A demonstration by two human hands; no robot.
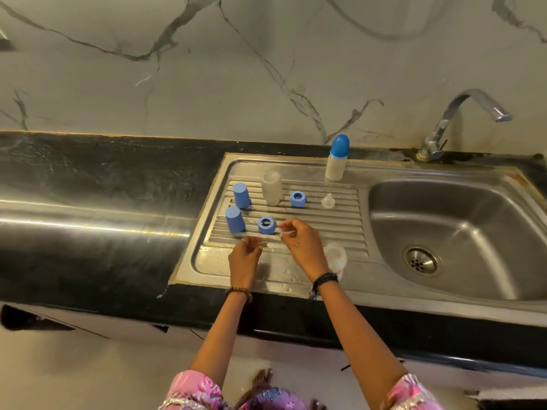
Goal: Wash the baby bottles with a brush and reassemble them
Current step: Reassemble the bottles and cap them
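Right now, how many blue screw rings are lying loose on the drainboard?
2. One blue screw ring lies between the open clear bottle and the loose teat; the other lies nearer, just left of the right hand. The capped bottle's ring is hidden.

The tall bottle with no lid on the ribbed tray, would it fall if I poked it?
Probably. The open bottle stands tall and narrow on the ridged drainboard, so it looks tippy. It seems empty, thin plastic, likely light, and once down it could roll.
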